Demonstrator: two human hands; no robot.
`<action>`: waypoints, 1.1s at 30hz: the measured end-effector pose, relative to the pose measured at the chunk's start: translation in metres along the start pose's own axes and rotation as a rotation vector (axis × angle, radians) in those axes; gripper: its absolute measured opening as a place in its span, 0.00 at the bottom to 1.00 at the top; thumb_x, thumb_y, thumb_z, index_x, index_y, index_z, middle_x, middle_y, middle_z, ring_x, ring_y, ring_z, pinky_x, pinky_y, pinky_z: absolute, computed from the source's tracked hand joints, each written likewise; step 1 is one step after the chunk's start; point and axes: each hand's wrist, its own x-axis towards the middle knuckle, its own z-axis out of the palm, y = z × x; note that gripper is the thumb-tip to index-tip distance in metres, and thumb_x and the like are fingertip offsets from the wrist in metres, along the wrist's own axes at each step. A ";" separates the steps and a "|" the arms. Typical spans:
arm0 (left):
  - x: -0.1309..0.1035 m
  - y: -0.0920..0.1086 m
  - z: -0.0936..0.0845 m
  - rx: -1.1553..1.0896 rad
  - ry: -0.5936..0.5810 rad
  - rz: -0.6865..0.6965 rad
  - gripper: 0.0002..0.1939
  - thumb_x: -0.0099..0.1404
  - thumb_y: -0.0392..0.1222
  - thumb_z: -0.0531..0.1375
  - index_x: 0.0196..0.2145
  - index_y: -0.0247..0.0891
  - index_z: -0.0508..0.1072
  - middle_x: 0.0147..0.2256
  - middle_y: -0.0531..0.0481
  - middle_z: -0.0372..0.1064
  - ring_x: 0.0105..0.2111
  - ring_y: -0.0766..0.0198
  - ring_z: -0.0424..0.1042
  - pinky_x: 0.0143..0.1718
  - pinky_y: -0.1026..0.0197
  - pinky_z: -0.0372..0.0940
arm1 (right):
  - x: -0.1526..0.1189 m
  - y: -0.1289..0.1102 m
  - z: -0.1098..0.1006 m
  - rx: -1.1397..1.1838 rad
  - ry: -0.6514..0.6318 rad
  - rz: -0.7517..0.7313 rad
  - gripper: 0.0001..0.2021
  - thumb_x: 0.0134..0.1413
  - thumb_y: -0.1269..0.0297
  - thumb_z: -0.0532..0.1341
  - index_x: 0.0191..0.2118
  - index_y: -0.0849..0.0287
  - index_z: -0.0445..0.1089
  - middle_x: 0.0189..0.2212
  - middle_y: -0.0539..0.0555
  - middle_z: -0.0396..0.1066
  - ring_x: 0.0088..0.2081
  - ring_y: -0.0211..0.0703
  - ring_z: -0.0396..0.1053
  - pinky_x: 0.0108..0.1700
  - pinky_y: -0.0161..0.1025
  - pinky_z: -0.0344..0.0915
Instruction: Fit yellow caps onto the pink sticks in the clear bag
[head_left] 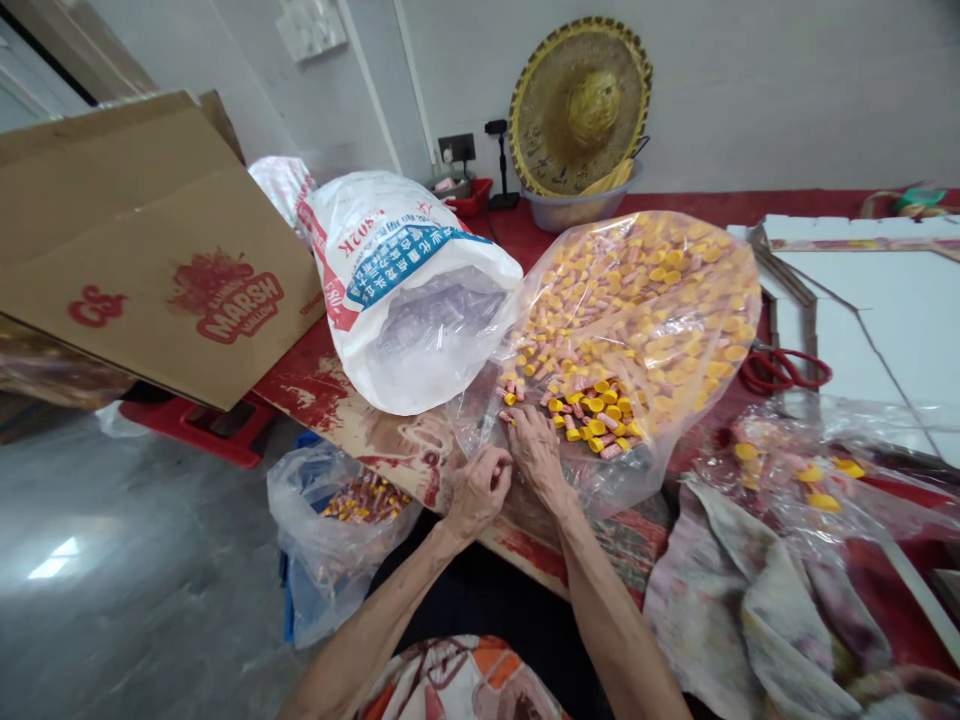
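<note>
My left hand (480, 490) curls shut around small pieces; my right hand (534, 440) rests open-fingered at the mouth of the clear bag (637, 330) of yellow caps on the bench (315, 385), apparently mid-sorting; next, picking another piece.

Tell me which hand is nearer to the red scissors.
Right. The right hand rests at the mouth of the clear bag of yellow caps, on the side toward the red scissors; the left hand sits farther away, beside it.
</note>
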 end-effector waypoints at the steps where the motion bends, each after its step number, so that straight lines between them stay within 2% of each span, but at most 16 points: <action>1: 0.000 0.000 0.000 -0.014 0.008 0.000 0.07 0.71 0.32 0.55 0.37 0.40 0.71 0.32 0.52 0.71 0.30 0.67 0.71 0.36 0.66 0.68 | 0.000 0.000 0.001 0.000 0.008 0.000 0.13 0.76 0.70 0.51 0.48 0.56 0.74 0.46 0.57 0.75 0.47 0.49 0.68 0.48 0.42 0.56; 12: -0.004 -0.001 0.003 -0.046 0.038 -0.079 0.06 0.71 0.35 0.55 0.37 0.41 0.71 0.30 0.53 0.70 0.29 0.68 0.71 0.35 0.66 0.69 | 0.001 0.001 0.004 -0.023 0.023 -0.012 0.13 0.76 0.70 0.52 0.47 0.56 0.74 0.45 0.57 0.75 0.45 0.48 0.68 0.48 0.41 0.55; 18: -0.005 -0.002 0.004 -0.082 0.034 -0.170 0.05 0.70 0.36 0.56 0.35 0.41 0.71 0.30 0.53 0.71 0.28 0.67 0.71 0.35 0.66 0.70 | 0.001 0.002 0.004 -0.017 0.011 -0.007 0.12 0.76 0.69 0.53 0.48 0.55 0.74 0.47 0.57 0.75 0.46 0.49 0.69 0.48 0.42 0.56; 33: -0.005 -0.001 0.003 -0.100 0.053 -0.191 0.05 0.69 0.37 0.58 0.34 0.41 0.71 0.28 0.54 0.69 0.27 0.67 0.70 0.34 0.65 0.70 | 0.001 0.000 0.003 0.014 0.004 0.017 0.14 0.76 0.70 0.51 0.48 0.55 0.75 0.46 0.57 0.76 0.47 0.48 0.69 0.48 0.42 0.56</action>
